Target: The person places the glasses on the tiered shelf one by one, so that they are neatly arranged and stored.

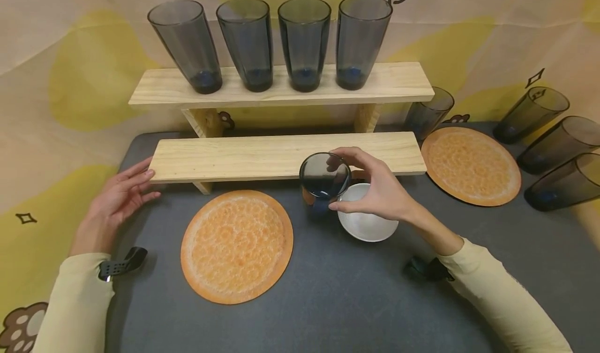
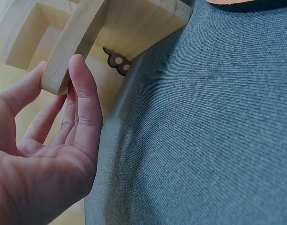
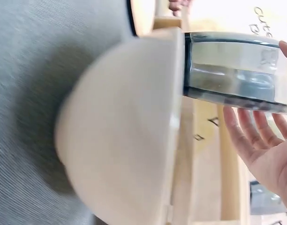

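Observation:
My right hand holds a dark tinted drinking glass near its rim, thumb on one side and fingers on the other. The glass is in front of the lower board of a wooden two-tier shelf. Beneath that hand a white bowl stands on the dark table, partly hidden in the head view. At the lower board's left end, my left hand pinches the board edge between thumb and fingers.
Several glasses stand upright on the upper board. More glasses are at the right, around a round orange placemat. Another round placemat lies before the shelf. A patterned cloth hangs behind.

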Demonstrator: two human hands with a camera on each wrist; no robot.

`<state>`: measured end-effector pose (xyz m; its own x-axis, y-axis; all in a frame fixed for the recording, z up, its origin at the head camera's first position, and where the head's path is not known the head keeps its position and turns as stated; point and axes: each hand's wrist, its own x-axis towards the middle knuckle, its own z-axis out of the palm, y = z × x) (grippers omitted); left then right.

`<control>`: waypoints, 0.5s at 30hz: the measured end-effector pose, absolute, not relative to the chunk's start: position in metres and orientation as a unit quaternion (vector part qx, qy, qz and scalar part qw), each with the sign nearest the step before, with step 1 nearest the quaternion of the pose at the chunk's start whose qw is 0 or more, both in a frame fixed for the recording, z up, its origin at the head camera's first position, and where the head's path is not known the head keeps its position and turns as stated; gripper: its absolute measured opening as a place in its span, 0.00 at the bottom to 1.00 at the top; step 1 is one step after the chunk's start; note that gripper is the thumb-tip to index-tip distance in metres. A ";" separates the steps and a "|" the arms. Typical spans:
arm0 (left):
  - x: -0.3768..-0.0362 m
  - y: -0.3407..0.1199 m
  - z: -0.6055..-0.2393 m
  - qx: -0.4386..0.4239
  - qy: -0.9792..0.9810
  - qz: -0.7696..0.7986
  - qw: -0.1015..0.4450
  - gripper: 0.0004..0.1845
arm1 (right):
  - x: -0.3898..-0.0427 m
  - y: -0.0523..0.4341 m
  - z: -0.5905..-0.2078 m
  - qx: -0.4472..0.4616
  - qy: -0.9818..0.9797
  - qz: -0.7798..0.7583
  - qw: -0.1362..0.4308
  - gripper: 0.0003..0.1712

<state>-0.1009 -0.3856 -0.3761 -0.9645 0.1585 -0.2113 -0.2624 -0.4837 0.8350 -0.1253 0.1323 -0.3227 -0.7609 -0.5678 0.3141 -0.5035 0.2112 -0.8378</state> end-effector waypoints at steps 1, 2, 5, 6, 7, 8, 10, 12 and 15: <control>-0.101 -0.386 -0.376 -0.053 0.493 0.860 0.122 0.19 | -0.126 0.134 -0.319 -0.339 0.780 -0.526 0.027 0.48; -0.101 -0.385 -0.376 -0.053 0.492 0.860 0.122 0.19 | -0.127 0.136 -0.316 -0.335 0.782 -0.526 0.022 0.48; -0.101 -0.386 -0.376 -0.052 0.489 0.862 0.124 0.19 | -0.130 0.143 -0.305 -0.322 0.786 -0.528 0.005 0.48; -0.102 -0.386 -0.376 -0.051 0.487 0.863 0.125 0.19 | -0.131 0.146 -0.300 -0.320 0.786 -0.528 -0.003 0.48; -0.102 -0.386 -0.376 -0.050 0.485 0.864 0.125 0.19 | -0.132 0.148 -0.296 -0.316 0.788 -0.529 -0.013 0.48; -0.102 -0.386 -0.377 -0.050 0.484 0.865 0.125 0.19 | -0.134 0.151 -0.291 -0.313 0.785 -0.533 -0.025 0.47; -0.103 -0.386 -0.377 -0.049 0.482 0.866 0.123 0.19 | -0.137 0.156 -0.282 -0.302 0.781 -0.545 -0.050 0.47; -0.103 -0.386 -0.378 -0.046 0.479 0.868 0.121 0.19 | -0.140 0.162 -0.272 -0.288 0.773 -0.560 -0.072 0.46; -0.102 -0.386 -0.378 -0.043 0.469 0.874 0.121 0.20 | -0.145 0.171 -0.259 -0.267 0.760 -0.583 -0.103 0.44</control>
<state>-0.1022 -0.3862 -0.3780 -0.9669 0.1712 -0.1893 -0.2525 -0.5310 0.8089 -0.1448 0.1714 -0.2586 -0.8359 -0.2864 0.4683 -0.5264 0.1764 -0.8317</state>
